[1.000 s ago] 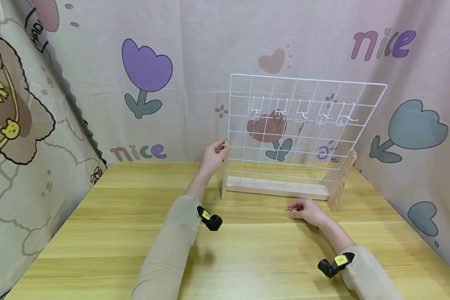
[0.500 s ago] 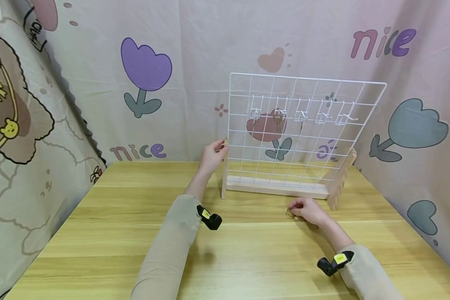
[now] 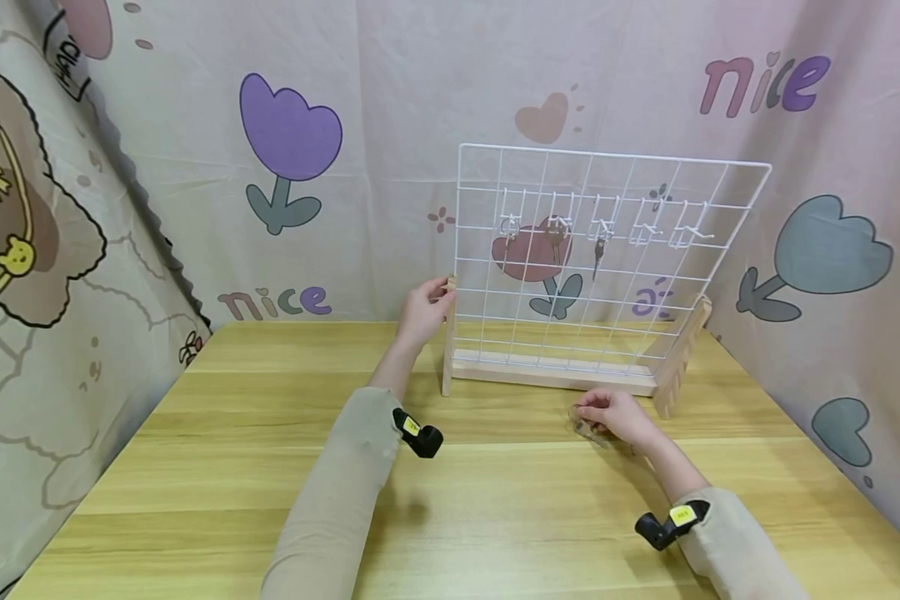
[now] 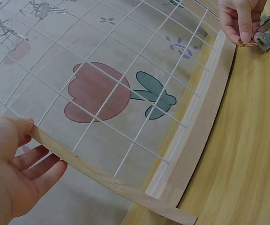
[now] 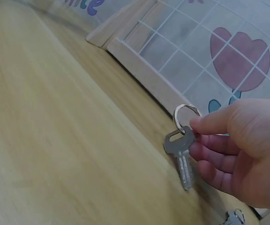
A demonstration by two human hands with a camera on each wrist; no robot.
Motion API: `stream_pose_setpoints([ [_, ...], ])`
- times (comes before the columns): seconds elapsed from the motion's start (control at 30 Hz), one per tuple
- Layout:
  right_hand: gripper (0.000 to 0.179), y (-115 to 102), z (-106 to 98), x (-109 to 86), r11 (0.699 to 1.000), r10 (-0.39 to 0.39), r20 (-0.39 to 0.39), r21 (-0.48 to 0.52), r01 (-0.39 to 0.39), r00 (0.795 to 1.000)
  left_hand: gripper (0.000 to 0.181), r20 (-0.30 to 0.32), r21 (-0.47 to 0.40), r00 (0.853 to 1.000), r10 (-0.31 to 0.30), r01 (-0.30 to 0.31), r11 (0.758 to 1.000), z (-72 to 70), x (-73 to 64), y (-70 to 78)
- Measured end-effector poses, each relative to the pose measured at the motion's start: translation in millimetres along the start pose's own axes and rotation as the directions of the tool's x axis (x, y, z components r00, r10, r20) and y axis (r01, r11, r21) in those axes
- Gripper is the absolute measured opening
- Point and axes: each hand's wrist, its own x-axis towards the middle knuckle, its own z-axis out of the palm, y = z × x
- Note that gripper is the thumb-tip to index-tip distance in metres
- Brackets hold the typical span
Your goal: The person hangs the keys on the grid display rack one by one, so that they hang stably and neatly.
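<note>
My left hand (image 3: 423,312) grips the top of the left wooden upright (image 4: 121,185) of a rack with a white wire grid. Just in front of its wooden base (image 3: 547,375), my right hand (image 3: 618,414) pinches a metal key ring (image 5: 176,116) between thumb and fingers. A silver key (image 5: 182,159) hangs from that ring, close above the table. Another small metal key with a ring (image 5: 233,217) shows at the bottom edge of the right wrist view; whether it lies on the table I cannot tell.
Several white hooks (image 3: 686,237) line the grid. A key (image 3: 598,252) hangs on the middle hook, another key (image 3: 556,234) on the hook left of it. A right wooden upright (image 3: 682,358) stands near my right hand. Patterned cloth (image 3: 390,100) closes off the back.
The ring in my right hand has turned, and its key now shows below it. The key on the middle hook has swung round. My left hand keeps its place on the upright.
</note>
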Motion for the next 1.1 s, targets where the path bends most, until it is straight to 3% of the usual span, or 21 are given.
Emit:
stream_pose_setpoints([
  [0.3, 0.019, -9.8, -9.0, -2.6, 0.998, -0.062, 0.013, 0.017, 0.061, 0.998, 0.045, 0.003, 0.002, 1.000, -0.020, 0.020, 1.000, -0.3, -0.7, -2.6],
  [0.5, 0.019, -19.2, -23.9, -3.3, 0.993, -0.117, -0.027, 0.016, 0.117, 0.993, 0.045, 0.003, -0.016, 1.000, -0.007, 0.007, 1.000, -0.2, -0.6, -2.9],
  [0.73, 0.023, -40.8, -45.6, -6.3, 0.989, -0.130, -0.108, 0.051, 0.136, 0.986, 0.045, 0.004, -0.026, 1.000, -0.009, 0.009, 1.000, -1.0, -1.5, -0.9],
  [1.1, 0.027, -68.5, -79.0, -11.3, 0.984, -0.176, -0.198, -0.007, 0.179, 0.964, 0.043, 0.008, -0.017, 1.000, -0.004, 0.004, 1.000, -1.9, -0.8, -0.2],
])
